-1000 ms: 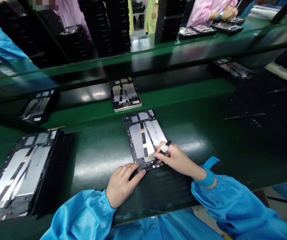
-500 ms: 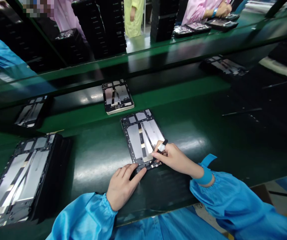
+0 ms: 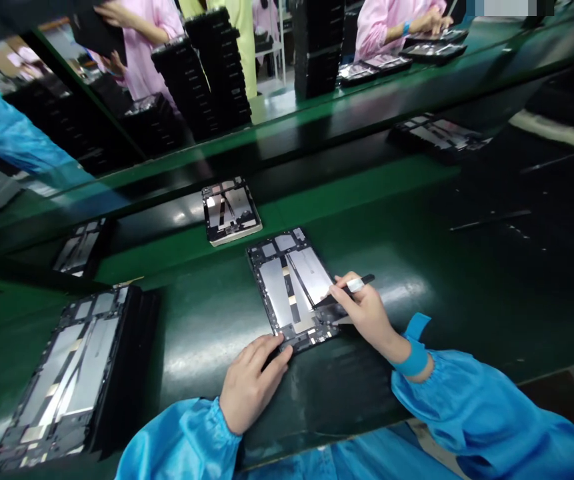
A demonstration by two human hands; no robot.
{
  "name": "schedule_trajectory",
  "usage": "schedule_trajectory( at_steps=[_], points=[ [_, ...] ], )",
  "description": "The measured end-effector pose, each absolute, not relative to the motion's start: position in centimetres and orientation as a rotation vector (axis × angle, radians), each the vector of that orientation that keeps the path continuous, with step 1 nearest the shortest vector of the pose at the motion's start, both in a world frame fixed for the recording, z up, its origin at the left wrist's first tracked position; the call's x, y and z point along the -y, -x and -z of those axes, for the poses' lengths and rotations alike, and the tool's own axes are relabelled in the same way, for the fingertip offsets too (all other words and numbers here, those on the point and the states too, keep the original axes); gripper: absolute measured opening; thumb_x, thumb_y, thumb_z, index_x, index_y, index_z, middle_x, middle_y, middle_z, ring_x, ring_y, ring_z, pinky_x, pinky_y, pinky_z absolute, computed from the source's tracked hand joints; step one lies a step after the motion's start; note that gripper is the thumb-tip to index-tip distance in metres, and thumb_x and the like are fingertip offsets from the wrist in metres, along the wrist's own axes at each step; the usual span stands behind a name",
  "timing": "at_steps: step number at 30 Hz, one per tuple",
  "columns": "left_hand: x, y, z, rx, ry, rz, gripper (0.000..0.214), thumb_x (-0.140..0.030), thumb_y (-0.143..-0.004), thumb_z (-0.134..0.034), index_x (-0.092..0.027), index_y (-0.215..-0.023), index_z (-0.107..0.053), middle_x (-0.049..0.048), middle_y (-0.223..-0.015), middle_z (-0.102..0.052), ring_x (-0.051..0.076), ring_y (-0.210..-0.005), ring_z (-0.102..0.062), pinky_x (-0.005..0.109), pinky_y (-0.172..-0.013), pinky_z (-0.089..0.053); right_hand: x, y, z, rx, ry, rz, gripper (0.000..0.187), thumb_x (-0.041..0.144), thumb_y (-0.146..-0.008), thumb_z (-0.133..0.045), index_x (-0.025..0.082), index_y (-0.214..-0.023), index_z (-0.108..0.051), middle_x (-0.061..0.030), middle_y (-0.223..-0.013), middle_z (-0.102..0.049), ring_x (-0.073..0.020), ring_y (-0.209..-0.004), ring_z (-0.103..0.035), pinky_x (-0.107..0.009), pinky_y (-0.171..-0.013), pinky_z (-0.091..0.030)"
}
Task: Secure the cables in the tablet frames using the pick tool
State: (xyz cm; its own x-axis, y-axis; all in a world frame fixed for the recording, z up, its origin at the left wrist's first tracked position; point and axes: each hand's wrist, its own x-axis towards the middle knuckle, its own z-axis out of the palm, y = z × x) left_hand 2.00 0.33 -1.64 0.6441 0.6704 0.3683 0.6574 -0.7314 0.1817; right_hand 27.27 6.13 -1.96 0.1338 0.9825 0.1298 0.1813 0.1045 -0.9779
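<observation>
An opened tablet chassis (image 3: pixel 287 287) with silver battery panels lies on the green bench in front of me. My left hand (image 3: pixel 253 381) rests flat at its near left corner, fingers stretched out onto the frame. My right hand (image 3: pixel 367 312) is closed on a thin black tool (image 3: pixel 351 288) with a white band, held low across the chassis's right edge. The tool's tip points left onto the lower right panel. Both arms wear blue sleeves, and a blue strap circles the right wrist.
A stack of similar chassis in a black tray (image 3: pixel 71 373) stands at the near left. Another chassis (image 3: pixel 230 210) rides the conveyor beyond, with more at far left (image 3: pixel 79 247) and far right (image 3: pixel 437 133). Black tray stacks (image 3: pixel 207 73) and people in pink stand behind.
My right hand shifted to the right and tilted the tool flatter, its tip now lower right on the chassis. The chassis on the conveyor moved leftwards. My left hand stayed at the corner.
</observation>
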Motion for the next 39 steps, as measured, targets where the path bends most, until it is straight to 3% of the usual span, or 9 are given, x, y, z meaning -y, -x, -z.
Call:
schedule_trajectory(
  at_steps=[4,8,11,14,17,21,28,35,39],
  points=[
    [-2.2,-3.3,1.8,-1.008,-2.937,-0.653,0.033,-0.036,-0.099,-0.050,-0.019,-0.125,-0.059,0.0091,-0.124,-0.063,0.024,-0.115,-0.057,0.038,-0.091,-0.052,-6.0,-27.6,2.8,1.243,1.284,-1.017,0.025,0.041,-0.088,-0.057,0.022,-0.073,-0.051,0.0020,-0.063,-0.056,-0.0168,-0.060,-0.059,-0.027,-0.059,-0.049],
    [-6.0,-5.8,2.2,-0.910,-2.999,-0.564,0.032,-0.036,-0.098,-0.050,-0.024,-0.127,-0.057,0.0045,-0.127,-0.063,0.022,-0.117,-0.056,0.036,-0.093,-0.052,-5.5,-28.3,3.0,1.224,1.329,-0.585,0.024,0.038,-0.087,-0.058,0.022,-0.069,-0.056,-0.0024,-0.070,-0.061,-0.0234,-0.084,-0.066,-0.030,-0.074,-0.051],
    [-10.7,-8.5,2.7,-1.002,-2.985,-0.493,0.034,-0.036,-0.096,-0.055,-0.028,-0.129,-0.055,0.0032,-0.129,-0.061,0.021,-0.117,-0.055,0.035,-0.092,-0.053,-5.4,-28.7,3.1,1.215,1.281,-0.380,0.023,0.037,-0.089,-0.057,0.023,-0.071,-0.059,-0.0027,-0.070,-0.064,-0.0212,-0.076,-0.067,-0.028,-0.070,-0.054],
    [-16.8,-11.3,2.6,-1.191,-2.965,-0.484,0.032,-0.030,-0.097,-0.053,-0.028,-0.128,-0.056,0.0029,-0.129,-0.060,0.021,-0.120,-0.055,0.034,-0.091,-0.052,-5.9,-28.9,3.9,1.278,1.273,-0.449,0.020,0.041,-0.089,-0.056,0.023,-0.082,-0.063,-0.0025,-0.070,-0.069,-0.0193,-0.064,-0.069,-0.025,-0.059,-0.056],
    [-22.7,-12.6,1.8,-1.488,-2.872,-0.579,0.031,-0.021,-0.098,-0.050,-0.023,-0.127,-0.058,0.0066,-0.130,-0.059,0.024,-0.123,-0.053,0.037,-0.094,-0.050,-6.9,-28.8,5.1,1.348,1.271,-0.534,0.027,0.048,-0.087,-0.058,0.022,-0.086,-0.067,-0.0044,-0.073,-0.072,-0.0213,-0.066,-0.072,-0.025,-0.059,-0.059],
    [-27.5,-9.7,0.1,-1.842,-2.626,-0.696,0.033,-0.026,-0.093,-0.061,-0.018,-0.125,-0.058,0.0097,-0.134,-0.054,0.027,-0.121,-0.053,0.048,-0.100,-0.047,-7.9,-28.5,6.2,1.412,1.275,-0.626,0.030,0.049,-0.087,-0.057,0.021,-0.088,-0.069,-0.0064,-0.079,-0.074,-0.0213,-0.073,-0.074,-0.024,-0.065,-0.060],
    [-29.1,4.1,-3.3,-2.469,-1.719,-0.816,0.035,-0.035,-0.094,-0.059,-0.015,-0.124,-0.055,0.0101,-0.124,-0.057,0.023,-0.106,-0.060,0.044,-0.089,-0.053,-7.7,-26.8,5.4,1.581,1.147,-0.717,0.020,0.038,-0.089,-0.056,0.022,-0.090,-0.069,-0.0042,-0.079,-0.073,-0.0176,-0.072,-0.072,-0.020,-0.066,-0.057],
    [-28.2,7.3,-3.2,-2.322,-1.253,-0.942,0.034,-0.035,-0.093,-0.061,-0.018,-0.122,-0.057,0.0081,-0.122,-0.058,0.023,-0.106,-0.060,0.040,-0.087,-0.053,-7.9,-26.5,5.0,1.516,1.182,-0.699,0.023,0.040,-0.090,-0.056,0.022,-0.090,-0.070,-0.0044,-0.084,-0.072,-0.0175,-0.073,-0.070,-0.022,-0.067,-0.056],
    [-26.6,6.3,-3.0,-2.148,-1.082,-1.049,0.035,-0.035,-0.095,-0.059,-0.016,-0.123,-0.055,0.0096,-0.121,-0.058,0.021,-0.102,-0.061,0.042,-0.086,-0.054,-8.1,-26.7,4.7,1.350,1.218,-0.809,0.034,0.049,-0.090,-0.056,0.019,-0.094,-0.072,-0.0068,-0.083,-0.071,-0.0178,-0.067,-0.068,-0.024,-0.057,-0.056]
  ],
)
